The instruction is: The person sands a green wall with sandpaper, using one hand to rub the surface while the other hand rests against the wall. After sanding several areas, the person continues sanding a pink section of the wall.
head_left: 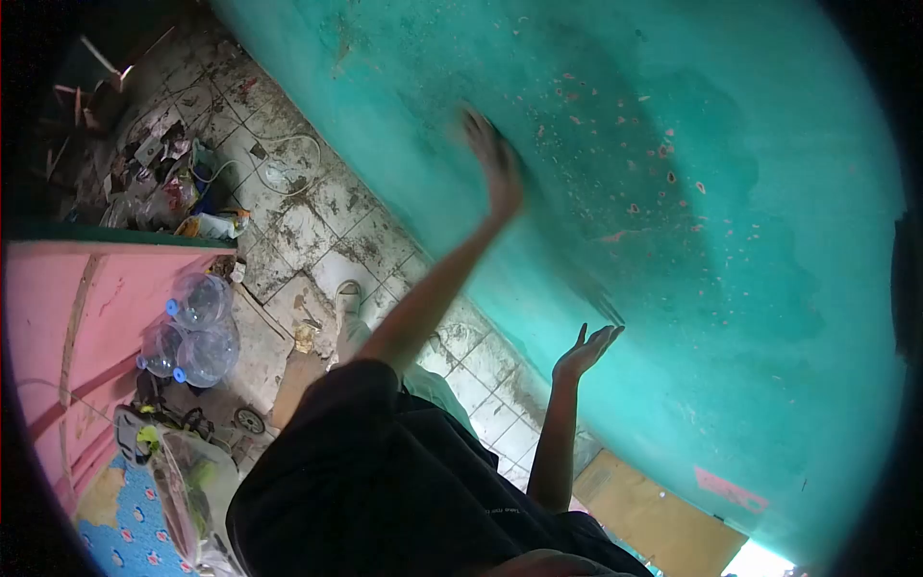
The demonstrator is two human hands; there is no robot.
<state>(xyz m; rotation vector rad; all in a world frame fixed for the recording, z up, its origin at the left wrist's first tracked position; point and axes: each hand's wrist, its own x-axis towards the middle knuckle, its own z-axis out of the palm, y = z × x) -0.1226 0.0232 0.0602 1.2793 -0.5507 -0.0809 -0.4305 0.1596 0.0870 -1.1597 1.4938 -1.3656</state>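
My left hand (495, 168) is raised over the turquoise wall (615, 183), its fingers extended and somewhat blurred, with nothing seen in it. Whether it touches the wall is unclear. Lower and to the right, my right hand (585, 353) has its fingers stretched out and thumb apart, holding nothing, with its fingertips close to the wall. Dark, damp-looking patches and small chipped pinkish spots mark the wall around and to the right of my left hand.
Dirty white floor tiles (341, 197) run along the wall's base. Rubbish (159, 178) is heaped at the upper left. Clear bottles (207, 356) with blue caps stand by a pink panel (135, 298). A brown board (663, 519) lies against the wall at the lower right.
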